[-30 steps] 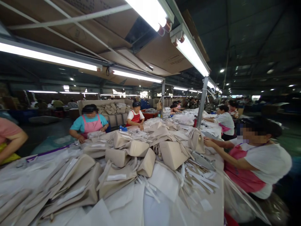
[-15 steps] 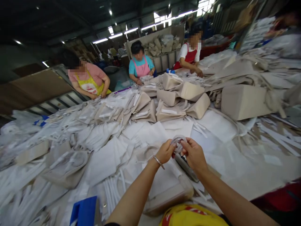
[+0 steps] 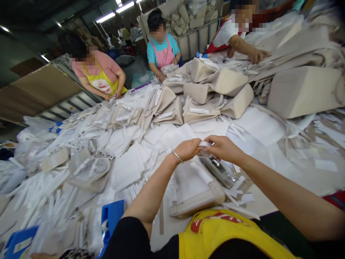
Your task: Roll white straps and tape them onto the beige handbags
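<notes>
My left hand [image 3: 188, 149] and my right hand [image 3: 224, 147] meet above the table, both pinched on a small roll of clear tape [image 3: 205, 149] held between them. A silver bracelet [image 3: 177, 156] sits on my left wrist. Directly below my hands lies a beige bag [image 3: 196, 192] with white paper on it, and a clear plastic-wrapped metal piece [image 3: 219, 172] lies beside it to the right.
Beige bags [image 3: 231, 93] and white paper sheets [image 3: 126, 169] cover the long table. Three other people work at the far side: one in a yellow apron [image 3: 99, 81], one in pink [image 3: 163, 52], one in red [image 3: 242, 36]. Blue bins [image 3: 111, 217] stand at the near left.
The view swung from down the table line to my own hands. Since half a second ago my hands with the tape roll have shifted slightly and turned it flatter.
</notes>
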`<state>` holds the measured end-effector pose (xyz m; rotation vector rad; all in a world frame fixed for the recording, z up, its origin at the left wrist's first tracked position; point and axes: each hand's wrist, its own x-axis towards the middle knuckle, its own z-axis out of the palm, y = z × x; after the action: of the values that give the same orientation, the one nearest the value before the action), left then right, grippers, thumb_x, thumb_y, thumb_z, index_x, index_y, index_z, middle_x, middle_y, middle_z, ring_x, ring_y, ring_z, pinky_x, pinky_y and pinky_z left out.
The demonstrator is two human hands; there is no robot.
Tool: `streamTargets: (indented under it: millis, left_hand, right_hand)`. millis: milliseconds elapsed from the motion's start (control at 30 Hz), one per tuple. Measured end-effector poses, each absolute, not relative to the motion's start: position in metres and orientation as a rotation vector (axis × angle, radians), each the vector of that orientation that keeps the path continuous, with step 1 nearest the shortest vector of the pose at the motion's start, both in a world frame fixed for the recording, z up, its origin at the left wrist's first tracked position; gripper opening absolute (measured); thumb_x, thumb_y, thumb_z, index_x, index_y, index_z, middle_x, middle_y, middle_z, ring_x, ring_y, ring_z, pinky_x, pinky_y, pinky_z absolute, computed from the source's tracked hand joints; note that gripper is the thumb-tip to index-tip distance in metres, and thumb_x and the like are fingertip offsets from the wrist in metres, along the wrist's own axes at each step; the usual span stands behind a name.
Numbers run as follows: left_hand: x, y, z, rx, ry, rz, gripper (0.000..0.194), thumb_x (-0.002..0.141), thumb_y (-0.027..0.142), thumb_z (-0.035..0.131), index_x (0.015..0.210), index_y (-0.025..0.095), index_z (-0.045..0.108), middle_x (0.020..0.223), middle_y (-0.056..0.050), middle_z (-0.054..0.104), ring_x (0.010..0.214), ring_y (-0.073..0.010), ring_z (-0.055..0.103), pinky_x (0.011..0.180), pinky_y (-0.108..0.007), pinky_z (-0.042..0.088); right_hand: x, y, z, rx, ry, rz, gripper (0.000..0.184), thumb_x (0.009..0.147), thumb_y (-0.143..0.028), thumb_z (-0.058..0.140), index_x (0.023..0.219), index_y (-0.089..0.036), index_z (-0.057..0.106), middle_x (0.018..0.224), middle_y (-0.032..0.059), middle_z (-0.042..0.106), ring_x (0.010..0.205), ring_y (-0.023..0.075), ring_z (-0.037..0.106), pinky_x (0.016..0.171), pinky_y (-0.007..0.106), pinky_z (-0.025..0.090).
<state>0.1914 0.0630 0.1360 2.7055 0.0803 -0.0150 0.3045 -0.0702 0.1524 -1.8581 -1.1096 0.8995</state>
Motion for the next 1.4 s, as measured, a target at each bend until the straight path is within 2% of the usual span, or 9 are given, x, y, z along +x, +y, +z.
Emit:
streamTargets:
  millis: [167,367,467,600,800,1000,1167,1233,1400]
  left_hand:
    - [0.183,0.081,0.117,2.273,0.109,0.271,0.033,0.083,0.035,0.031,0.105,0.014,0.041,0.100,-0.008,0.051,0.092,-0.0163,0.047,0.082,-0.030,0.038]
    - [0.180,0.076,0.089,2.112,0.332,0.343,0.030,0.084,0.036,0.025,0.095,0.013,0.042,0.082,-0.004,0.051,0.075,-0.0127,0.048,0.069,-0.026,0.040]
    - [0.176,0.084,0.087,2.276,0.397,0.282,0.025,0.085,0.032,0.024,0.088,0.014,0.042,0.074,-0.002,0.050,0.068,-0.0122,0.047,0.065,-0.026,0.040]
    - [0.171,0.088,0.095,2.619,0.256,0.078,0.020,0.082,0.028,0.031,0.094,0.014,0.040,0.086,-0.006,0.052,0.079,-0.0162,0.050,0.070,-0.029,0.040]
    - [0.176,0.082,0.109,2.786,0.138,-0.095,0.022,0.081,0.030,0.033,0.092,0.013,0.042,0.084,-0.008,0.053,0.078,-0.0196,0.051,0.072,-0.033,0.040]
    - [0.172,0.100,0.096,2.304,0.175,0.125,0.029,0.082,0.033,0.032,0.104,0.015,0.038,0.097,-0.006,0.050,0.088,-0.0150,0.048,0.078,-0.027,0.038]
    - [0.167,0.098,0.064,2.154,0.378,0.181,0.029,0.084,0.034,0.026,0.099,0.014,0.040,0.086,-0.004,0.052,0.078,-0.0131,0.049,0.071,-0.026,0.040]
    - [0.163,0.097,0.056,2.223,0.440,0.162,0.026,0.084,0.032,0.025,0.096,0.013,0.040,0.081,-0.004,0.053,0.074,-0.0132,0.049,0.068,-0.026,0.040]
    - [0.156,0.093,0.058,2.673,0.272,-0.006,0.022,0.081,0.030,0.033,0.093,0.013,0.041,0.086,-0.009,0.053,0.079,-0.0186,0.050,0.070,-0.031,0.040]
  right_hand:
    - [0.286,-0.061,0.138,-1.535,-0.687,0.776,0.036,0.065,-0.038,0.058,0.092,-0.015,0.051,0.041,-0.0060,0.046,0.032,0.0104,0.044,0.032,0.022,0.040]
    - [0.257,-0.037,0.101,-1.263,-0.385,0.633,0.035,0.068,-0.039,0.055,0.093,-0.016,0.047,0.051,-0.0059,0.049,0.038,0.0068,0.043,0.038,0.021,0.043]
    - [0.259,-0.038,0.090,-1.316,-0.461,0.825,0.036,0.066,-0.039,0.056,0.093,-0.016,0.048,0.053,-0.0050,0.050,0.041,0.0089,0.047,0.040,0.023,0.046]
    - [0.282,-0.050,0.095,-1.641,-0.805,1.035,0.044,0.060,-0.033,0.062,0.100,-0.019,0.050,0.065,-0.0011,0.057,0.039,0.0097,0.047,0.035,0.023,0.040]
    - [0.294,-0.047,0.109,-1.850,-1.242,0.833,0.010,0.064,-0.026,0.056,0.070,-0.017,0.056,0.050,-0.0036,0.052,0.040,0.0086,0.046,0.041,0.021,0.037]
    - [0.277,-0.033,0.094,-1.611,-0.763,0.886,0.026,0.066,-0.038,0.056,0.080,-0.017,0.055,0.047,-0.0044,0.049,0.041,0.0109,0.048,0.038,0.023,0.044]
    - [0.247,-0.025,0.063,-1.476,-0.470,0.688,0.038,0.067,-0.045,0.054,0.091,-0.015,0.051,0.054,-0.0036,0.051,0.047,0.0105,0.050,0.046,0.026,0.050]
    - [0.243,-0.028,0.054,-1.500,-0.506,0.761,0.040,0.068,-0.045,0.052,0.094,-0.014,0.050,0.054,-0.0031,0.051,0.048,0.0116,0.052,0.047,0.026,0.050]
    - [0.270,-0.040,0.055,-1.823,-0.997,0.899,0.043,0.062,-0.036,0.060,0.100,-0.017,0.051,0.090,0.0065,0.057,0.047,0.0091,0.049,0.044,0.025,0.043]
